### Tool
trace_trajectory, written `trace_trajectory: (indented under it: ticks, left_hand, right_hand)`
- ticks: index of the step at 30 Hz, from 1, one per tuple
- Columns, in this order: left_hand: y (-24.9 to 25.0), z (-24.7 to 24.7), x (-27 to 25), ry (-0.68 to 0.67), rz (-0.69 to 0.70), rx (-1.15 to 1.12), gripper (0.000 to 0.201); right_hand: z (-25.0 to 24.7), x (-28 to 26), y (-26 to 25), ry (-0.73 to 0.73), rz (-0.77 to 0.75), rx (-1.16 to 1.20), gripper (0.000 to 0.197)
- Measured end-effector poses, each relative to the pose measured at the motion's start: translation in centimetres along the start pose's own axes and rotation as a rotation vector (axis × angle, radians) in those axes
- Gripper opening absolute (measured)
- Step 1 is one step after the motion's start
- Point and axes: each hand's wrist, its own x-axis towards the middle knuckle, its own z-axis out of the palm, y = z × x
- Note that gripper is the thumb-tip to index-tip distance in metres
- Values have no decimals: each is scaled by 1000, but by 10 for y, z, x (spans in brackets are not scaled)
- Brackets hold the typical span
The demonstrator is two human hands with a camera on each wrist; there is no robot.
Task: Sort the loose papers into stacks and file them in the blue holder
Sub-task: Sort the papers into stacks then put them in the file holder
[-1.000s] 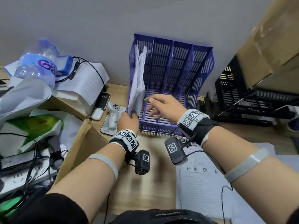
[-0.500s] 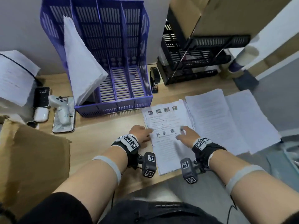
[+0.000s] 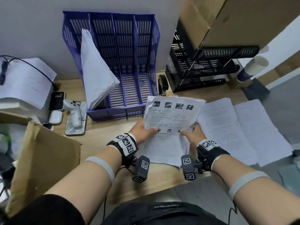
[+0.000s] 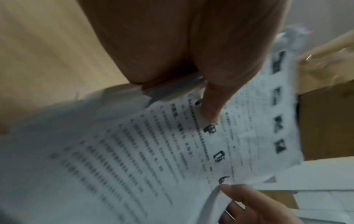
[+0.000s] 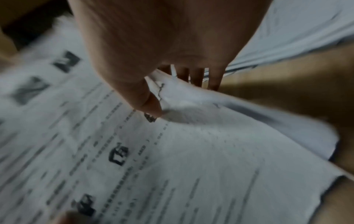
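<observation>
Wooden desk (image 3: 103, 132), blue holder (image 3: 113, 111), papers (image 3: 253, 127)

We see three open slots in the blue holder (image 3: 129, 62) at twelve o'clock, its leftmost slot taken by a leaning paper stack (image 3: 95, 78), a cardboard box (image 3: 43, 159) blocking at nine, and a black tray rack (image 3: 203, 69) crowding two.

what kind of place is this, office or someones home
Most likely an office or workroom desk. A blue holder with filed papers stands against the wall, a black tiered tray sits beside it, printed sheets cover the wooden desk, and cardboard boxes are stacked around.
</observation>
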Motion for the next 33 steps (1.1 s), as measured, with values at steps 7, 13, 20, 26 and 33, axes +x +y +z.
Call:
trace_trajectory:
  ticks: [7, 13, 20, 26, 33]
  left_hand:
    - [24, -41, -9, 230, 217, -133, 34]
    - [6, -38, -16, 342, 88, 135, 31]
    - [52, -35, -28, 255, 252, 227, 21]
    - [73, -45, -44, 148, 392, 418, 62]
    - [59, -63, -51, 248, 302, 38, 42]
  right_hand:
    - [13, -6, -68, 41, -177, 394, 29]
    - [27, -11, -62, 141, -42, -109, 57]
    - [61, -63, -96, -283, -335, -272, 109]
    - [69, -96, -128, -246, -502, -635, 36]
    - [49, -100, -151, -111, -491, -696, 36]
